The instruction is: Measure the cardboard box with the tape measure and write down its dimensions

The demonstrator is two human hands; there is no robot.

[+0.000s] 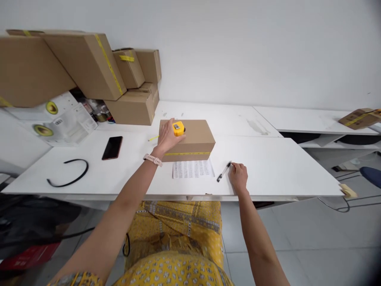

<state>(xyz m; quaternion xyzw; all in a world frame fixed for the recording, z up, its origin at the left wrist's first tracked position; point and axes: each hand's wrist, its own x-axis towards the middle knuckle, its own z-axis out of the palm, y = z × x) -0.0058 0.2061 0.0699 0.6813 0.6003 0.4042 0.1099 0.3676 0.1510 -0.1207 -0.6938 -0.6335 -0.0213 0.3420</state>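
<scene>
My left hand [169, 137] is closed around a yellow tape measure [179, 128] on top of a closed cardboard box [196, 133]. A short yellow strip [153, 138] shows left of that hand; where it joins is hidden. Yellow tape runs along the box's front side. In front of the box lies a printed sheet [192, 169], partly covered by it. My right hand [239, 176] rests on the table with curled fingers, the fingertips at the upper end of a clear pen with black ends [224, 172]. The pen lies slanted, pointing toward the front edge.
Cardboard boxes [127, 107] are stacked at the back left, beside a white carton with avocado pictures [62, 119]. A phone [112, 147] and a curved black band [86, 169] lie on the white table [276, 167]. Another box [358, 118] sits far right, above a stool [370, 176].
</scene>
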